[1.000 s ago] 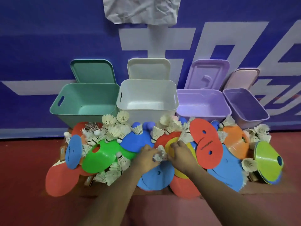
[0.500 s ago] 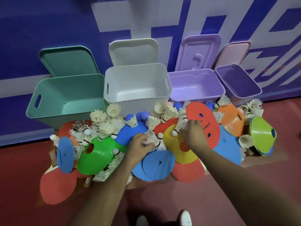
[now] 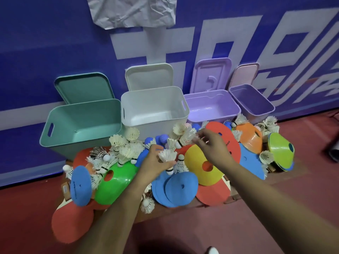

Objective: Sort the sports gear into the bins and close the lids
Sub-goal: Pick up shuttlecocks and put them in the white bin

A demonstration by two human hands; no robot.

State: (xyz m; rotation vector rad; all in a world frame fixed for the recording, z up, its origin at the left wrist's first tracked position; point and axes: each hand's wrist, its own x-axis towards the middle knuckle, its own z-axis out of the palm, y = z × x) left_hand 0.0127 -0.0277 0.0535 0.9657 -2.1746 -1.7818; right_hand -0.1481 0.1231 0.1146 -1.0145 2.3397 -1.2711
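A heap of white shuttlecocks, coloured disc cones and blue spiky balls lies on the red floor before four open bins. My left hand is shut on a white shuttlecock over the blue cones. My right hand pinches the feathers of another shuttlecock above the yellow cone. The green bin, white bin, wide purple bin and small purple bin hold nothing I can see.
Each bin's lid leans on the blue wall behind it: green lid, white lid, purple lid, pink lid. More cones lie around: green, orange, lime, red. A shoe tip shows below.
Both hands started together at the heap's middle. My right hand moved up and right and pinched a second shuttlecock. My left hand keeps its shuttlecock and has risen slightly.
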